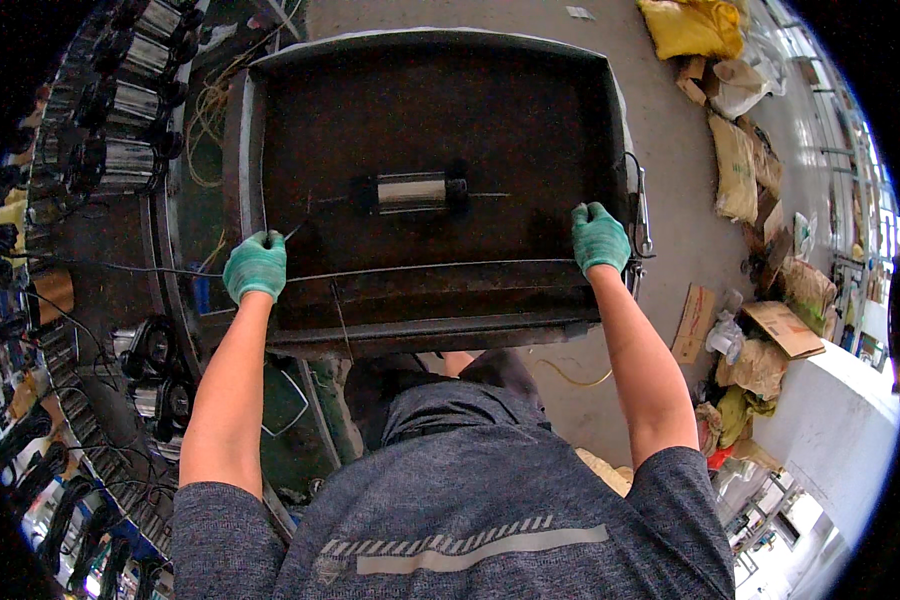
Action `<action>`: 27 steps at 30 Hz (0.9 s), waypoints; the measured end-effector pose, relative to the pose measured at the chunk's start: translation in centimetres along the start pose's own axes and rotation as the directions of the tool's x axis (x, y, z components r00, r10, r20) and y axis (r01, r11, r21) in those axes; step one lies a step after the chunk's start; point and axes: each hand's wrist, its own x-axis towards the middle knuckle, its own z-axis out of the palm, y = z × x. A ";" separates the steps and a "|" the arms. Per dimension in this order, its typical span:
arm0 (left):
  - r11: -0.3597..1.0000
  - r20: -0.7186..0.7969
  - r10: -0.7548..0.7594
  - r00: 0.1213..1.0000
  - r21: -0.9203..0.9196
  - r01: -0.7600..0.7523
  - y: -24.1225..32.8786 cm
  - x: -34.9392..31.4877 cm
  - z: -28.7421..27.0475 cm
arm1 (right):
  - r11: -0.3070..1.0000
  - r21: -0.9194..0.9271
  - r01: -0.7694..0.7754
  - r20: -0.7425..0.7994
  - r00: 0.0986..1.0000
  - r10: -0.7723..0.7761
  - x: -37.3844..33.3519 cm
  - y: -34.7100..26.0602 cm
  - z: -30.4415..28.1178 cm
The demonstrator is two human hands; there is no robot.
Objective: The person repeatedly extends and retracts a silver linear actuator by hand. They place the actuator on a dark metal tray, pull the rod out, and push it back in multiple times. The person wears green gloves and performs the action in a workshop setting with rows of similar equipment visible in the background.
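Head view: silver cylinder (412,192) lies ahead, between the hands (256,268) (601,240), left pinching a dark rod (292,232), right's hold unclear.

Forearms (228,390) stretched forward, well apart, green-gloved left hand (256,267) closed, right hand (601,241) gloved alike, fingers (598,211) foremost

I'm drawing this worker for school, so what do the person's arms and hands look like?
The left hand and right hand wear matching green, close-fitting fabric gloves. Short, dark grey, flecked fabric sleeves leave both forearms bare. I see no markings on the sleeves.
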 end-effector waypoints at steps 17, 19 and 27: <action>1.000 -0.026 -0.008 1.000 0.006 0.008 -0.2 0.1 0.3 | 1.000 0.009 -0.002 -0.013 1.000 0.002 0.0 0.0 0.1; 1.000 -0.016 -0.014 1.000 0.001 0.014 0.0 0.1 0.2 | 1.000 0.013 0.006 -0.016 1.000 -0.005 -0.1 0.0 0.0; 0.995 -0.186 0.093 0.978 -0.027 -0.100 -0.6 -0.1 1.1 | 1.000 0.027 0.010 -0.034 0.999 -0.009 0.3 0.3 0.4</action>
